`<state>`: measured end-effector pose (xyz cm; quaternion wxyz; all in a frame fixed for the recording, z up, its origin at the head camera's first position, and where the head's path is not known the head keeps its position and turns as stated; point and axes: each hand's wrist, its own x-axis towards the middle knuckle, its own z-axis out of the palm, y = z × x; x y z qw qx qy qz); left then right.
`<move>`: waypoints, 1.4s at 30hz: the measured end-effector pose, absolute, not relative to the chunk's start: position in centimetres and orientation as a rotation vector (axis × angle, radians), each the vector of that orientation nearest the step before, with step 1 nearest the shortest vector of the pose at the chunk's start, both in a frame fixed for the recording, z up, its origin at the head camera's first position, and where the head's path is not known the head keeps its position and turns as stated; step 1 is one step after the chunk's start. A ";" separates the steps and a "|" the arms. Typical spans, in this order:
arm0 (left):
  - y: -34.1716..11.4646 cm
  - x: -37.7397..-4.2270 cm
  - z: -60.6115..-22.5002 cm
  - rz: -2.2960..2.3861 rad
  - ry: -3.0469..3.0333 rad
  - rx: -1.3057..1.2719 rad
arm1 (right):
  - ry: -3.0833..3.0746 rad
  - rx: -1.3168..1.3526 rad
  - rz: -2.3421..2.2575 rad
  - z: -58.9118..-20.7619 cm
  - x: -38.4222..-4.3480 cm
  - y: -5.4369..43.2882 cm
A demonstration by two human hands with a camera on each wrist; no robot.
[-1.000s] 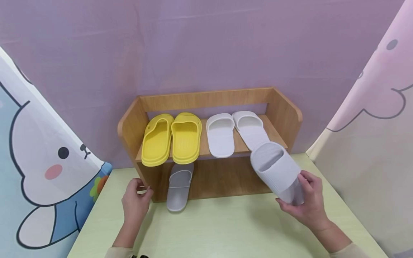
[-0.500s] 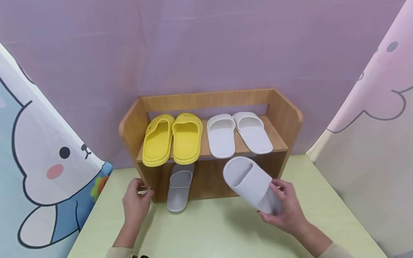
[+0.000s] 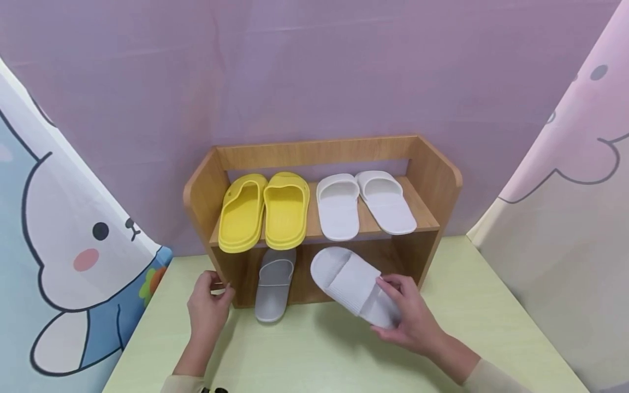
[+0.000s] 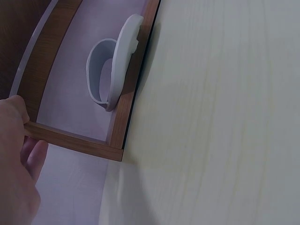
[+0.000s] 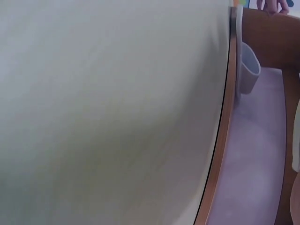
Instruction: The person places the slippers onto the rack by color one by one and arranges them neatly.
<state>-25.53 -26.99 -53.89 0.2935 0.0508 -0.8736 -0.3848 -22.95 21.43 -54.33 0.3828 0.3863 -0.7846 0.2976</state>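
My right hand (image 3: 410, 319) pinches the heel end of a light grey slipper (image 3: 355, 284) in the head view. The slipper hangs tilted in front of the lower shelf, its toe towards the rack. My left hand (image 3: 208, 308) grips the front edge of the left side panel of a wooden shoe rack (image 3: 319, 153). In the left wrist view, thumb and fingers lie on either side of that panel (image 4: 70, 140). A grey slipper (image 3: 273, 295) lies at the left of the lower shelf, toe inward. The right wrist view shows only slivers of the held slipper and hand at its right edge.
Two yellow clogs (image 3: 265, 218) stand on the upper shelf at left, two white slippers (image 3: 339, 215) at right. The rack stands on a pale green table (image 3: 295, 360) against a purple cloth backdrop (image 3: 314, 65). Cartoon-printed cloths hang at both sides.
My right hand has carried the light grey slipper left and down, from beside the right white slipper to before the lower shelf. My left hand has stayed on the side panel.
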 end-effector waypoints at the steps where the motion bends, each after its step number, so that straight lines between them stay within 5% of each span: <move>1: -27.0 -25.5 -53.9 -1.028 -2.322 0.130 | -2.033 0.976 0.759 -54.2 -23.0 21.2; 42: -26.9 -25.5 -53.9 -1.077 -2.305 0.121 | -2.692 0.391 0.887 -56.3 -28.1 12.4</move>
